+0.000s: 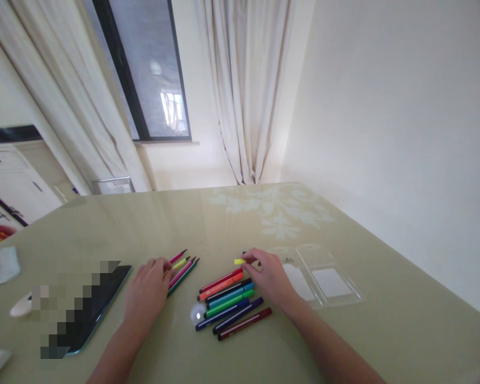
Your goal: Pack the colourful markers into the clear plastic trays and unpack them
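Note:
My left hand lies at the left of the table, its fingers curled over the back ends of several uncapped felt-tip markers. Among these are a yellow marker and a dark green marker, tips pointing away to the right. In my right hand, thumb and forefinger pinch a small yellow marker cap. Below that hand, capped markers lie side by side in a slanted row, from a red marker to a dark red marker. A clear round piece sits at the row's left.
Right of my right hand lies an open clear plastic case with white inserts. A dark tablet-like device, partly pixelated, lies at left beside a white object. A pale packet is at the left edge. A wall borders the table at right.

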`<state>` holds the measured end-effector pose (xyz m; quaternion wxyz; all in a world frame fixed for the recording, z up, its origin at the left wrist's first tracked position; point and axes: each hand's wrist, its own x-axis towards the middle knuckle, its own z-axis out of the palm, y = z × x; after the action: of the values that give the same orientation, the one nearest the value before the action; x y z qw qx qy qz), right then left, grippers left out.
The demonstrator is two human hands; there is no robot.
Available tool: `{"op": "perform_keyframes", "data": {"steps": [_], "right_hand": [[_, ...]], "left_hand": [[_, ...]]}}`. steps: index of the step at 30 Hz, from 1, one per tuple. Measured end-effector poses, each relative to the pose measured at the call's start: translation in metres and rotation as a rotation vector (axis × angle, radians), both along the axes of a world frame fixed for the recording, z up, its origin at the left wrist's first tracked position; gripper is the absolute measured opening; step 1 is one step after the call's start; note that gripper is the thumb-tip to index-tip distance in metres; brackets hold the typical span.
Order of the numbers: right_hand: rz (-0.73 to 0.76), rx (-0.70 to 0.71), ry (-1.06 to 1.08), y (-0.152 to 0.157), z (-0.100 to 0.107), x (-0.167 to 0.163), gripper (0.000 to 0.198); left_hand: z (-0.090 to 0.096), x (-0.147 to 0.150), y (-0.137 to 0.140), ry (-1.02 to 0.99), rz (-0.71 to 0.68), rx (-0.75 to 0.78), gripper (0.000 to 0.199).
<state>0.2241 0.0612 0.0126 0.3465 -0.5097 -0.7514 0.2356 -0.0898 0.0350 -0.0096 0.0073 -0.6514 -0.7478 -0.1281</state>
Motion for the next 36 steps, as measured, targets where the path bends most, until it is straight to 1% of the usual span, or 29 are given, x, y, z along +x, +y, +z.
{"op": "perform_keyframes", "data": {"steps": [3, 5, 7, 9, 10, 12, 14, 16, 24, 32, 36], "right_hand": [[0.032, 0.003, 0.079, -0.001, 0.001, -0.001, 0.011], [0.045, 0.025, 0.124, -0.001, 0.002, -0.001, 0.012], [0.053, 0.049, 0.164, -0.002, 0.003, -0.002, 0.013], [0.056, 0.068, 0.202, -0.003, 0.004, -0.003, 0.014], [0.059, 0.075, 0.218, -0.004, 0.005, -0.003, 0.014], [0.07, 0.085, 0.238, -0.005, 0.006, -0.003, 0.015], [0.09, 0.089, 0.245, -0.006, 0.007, -0.003, 0.015], [0.109, 0.087, 0.245, -0.007, 0.008, -0.003, 0.016], [0.139, 0.073, 0.234, -0.01, 0.01, -0.008, 0.015], [0.182, 0.002, 0.245, -0.014, 0.009, -0.01, 0.017], [0.182, 0.009, 0.261, -0.018, 0.011, -0.011, 0.015]], "left_hand": [[0.0, -0.001, 0.001, -0.052, -0.018, 0.0, 0.026], [0.001, 0.003, 0.003, -0.115, -0.045, 0.044, 0.03], [0.004, 0.011, 0.003, -0.231, -0.115, 0.117, 0.033], [0.008, 0.024, 0.001, -0.378, -0.214, 0.186, 0.036], [0.009, 0.031, -0.001, -0.442, -0.266, 0.206, 0.036], [0.011, 0.045, -0.006, -0.505, -0.343, 0.214, 0.034], [0.01, 0.054, -0.01, -0.512, -0.38, 0.197, 0.032], [0.009, 0.059, -0.012, -0.509, -0.383, 0.181, 0.031], [0.009, 0.063, -0.015, -0.52, -0.411, 0.175, 0.026], [0.015, 0.075, -0.023, -0.605, -0.446, 0.171, 0.028], [0.013, 0.077, -0.024, -0.611, -0.465, 0.188, 0.027]]}}
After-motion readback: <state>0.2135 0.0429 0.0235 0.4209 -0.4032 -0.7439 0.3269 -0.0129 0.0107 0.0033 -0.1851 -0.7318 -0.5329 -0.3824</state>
